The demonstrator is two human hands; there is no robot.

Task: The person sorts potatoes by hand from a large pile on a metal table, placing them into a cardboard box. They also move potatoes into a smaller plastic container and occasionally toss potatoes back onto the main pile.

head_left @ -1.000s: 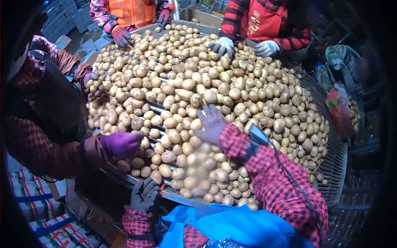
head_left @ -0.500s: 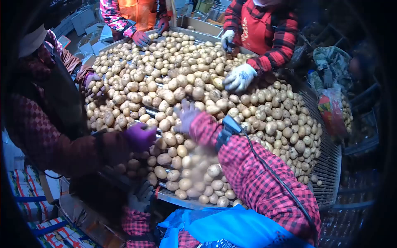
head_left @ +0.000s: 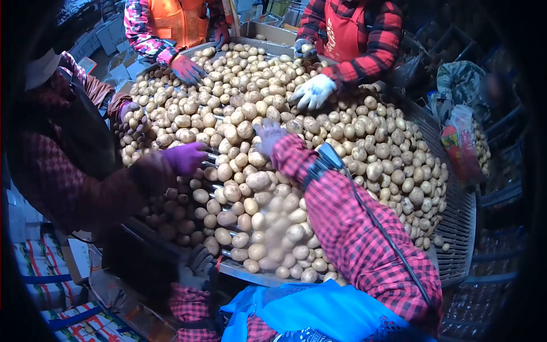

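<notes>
My right hand, in a pale greyish-purple glove, reaches over the middle of a broad heap of potatoes. Its fingers are spread against the potatoes, and I see nothing gripped in them. At the near left corner of the slatted metal sorting table is my left hand in a dark grey glove. The left fingers look loosely extended beside the table edge, partly in shadow, with no object visible in them. Bare slats show between potatoes left of my right hand. A blurry smear hides some potatoes in front of me.
Opposite, a person's white-gloved hand touches the potatoes. At the left, another person's purple-gloved hand reaches in. A red-and-blue glove rests at the far left. Printed cartons stand lower left; a filled bag stands right.
My right hand has moved slightly farther forward and right. The purple-gloved hand at left has lifted up and back. The white-gloved hand has shifted left, and the other hand there now holds a potato.
</notes>
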